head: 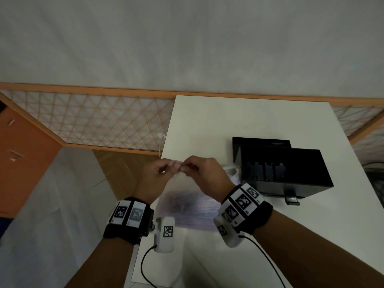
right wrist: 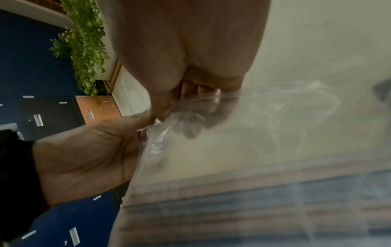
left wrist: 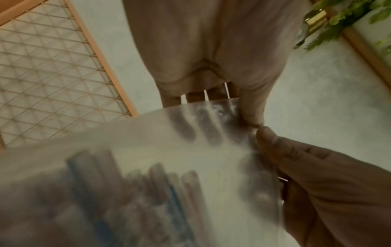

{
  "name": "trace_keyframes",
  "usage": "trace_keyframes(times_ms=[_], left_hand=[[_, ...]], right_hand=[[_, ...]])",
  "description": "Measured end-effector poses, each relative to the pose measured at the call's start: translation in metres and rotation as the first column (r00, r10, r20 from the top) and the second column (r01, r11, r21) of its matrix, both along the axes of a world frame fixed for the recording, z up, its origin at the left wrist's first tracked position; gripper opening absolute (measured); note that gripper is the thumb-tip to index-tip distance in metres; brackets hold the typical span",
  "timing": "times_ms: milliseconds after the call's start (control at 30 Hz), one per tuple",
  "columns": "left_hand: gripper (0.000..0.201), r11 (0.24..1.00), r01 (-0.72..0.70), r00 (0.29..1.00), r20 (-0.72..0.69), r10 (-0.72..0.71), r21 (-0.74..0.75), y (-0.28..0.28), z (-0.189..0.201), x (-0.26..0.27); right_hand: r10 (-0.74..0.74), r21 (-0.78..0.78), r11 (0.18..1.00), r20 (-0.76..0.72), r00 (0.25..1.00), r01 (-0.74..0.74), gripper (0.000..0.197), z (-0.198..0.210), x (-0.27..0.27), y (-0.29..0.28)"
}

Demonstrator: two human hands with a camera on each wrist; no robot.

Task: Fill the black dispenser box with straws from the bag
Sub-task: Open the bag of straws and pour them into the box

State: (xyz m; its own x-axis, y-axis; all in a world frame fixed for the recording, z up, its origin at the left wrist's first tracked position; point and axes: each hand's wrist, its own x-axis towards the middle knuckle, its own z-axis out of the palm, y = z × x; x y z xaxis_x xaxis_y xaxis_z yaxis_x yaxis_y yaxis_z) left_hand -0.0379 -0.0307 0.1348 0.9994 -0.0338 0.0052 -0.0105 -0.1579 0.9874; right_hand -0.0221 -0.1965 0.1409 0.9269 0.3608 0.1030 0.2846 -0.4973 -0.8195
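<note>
Both hands hold a clear plastic bag (head: 187,196) up over the white table's (head: 239,115) near left part. My left hand (head: 166,167) and right hand (head: 193,166) pinch its top edge side by side, fingers curled. Several straws (head: 187,208) with blue and reddish stripes lie across the bag's lower half, blurred behind the plastic. The bag (left wrist: 148,167) fills the left wrist view, and the bag (right wrist: 253,167) also fills the right wrist view. The black dispenser box (head: 284,169) stands to the right of my right hand, its lid raised and its inside dark.
A crumpled bit of white plastic (head: 231,171) lies between my right hand and the box. A wooden lattice screen (head: 99,121) runs behind the table. An orange cabinet (head: 22,159) stands at far left. Cables trail from both wrist cameras.
</note>
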Motion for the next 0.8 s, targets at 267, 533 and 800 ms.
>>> trace_keyframes(times_ms=[267,533,800], left_hand=[[0.020,0.998,-0.031,0.997,0.063,0.034,-0.047,-0.014,0.017,-0.009],[0.014,0.987,0.127,0.981,0.160,-0.110,-0.095,-0.025,0.046,-0.028],[0.010,0.980,0.135,0.989,0.085,-0.123,-0.144,-0.046,0.050,-0.038]], right_hand=[[-0.069,-0.010,0.998,0.037,0.997,0.070,0.018,0.012,-0.012,-0.011],[-0.126,0.035,0.992,0.091,0.988,0.123,0.016,0.049,-0.056,-0.030],[-0.156,-0.064,0.983,0.220,0.963,0.174,0.020,0.059,-0.069,-0.044]])
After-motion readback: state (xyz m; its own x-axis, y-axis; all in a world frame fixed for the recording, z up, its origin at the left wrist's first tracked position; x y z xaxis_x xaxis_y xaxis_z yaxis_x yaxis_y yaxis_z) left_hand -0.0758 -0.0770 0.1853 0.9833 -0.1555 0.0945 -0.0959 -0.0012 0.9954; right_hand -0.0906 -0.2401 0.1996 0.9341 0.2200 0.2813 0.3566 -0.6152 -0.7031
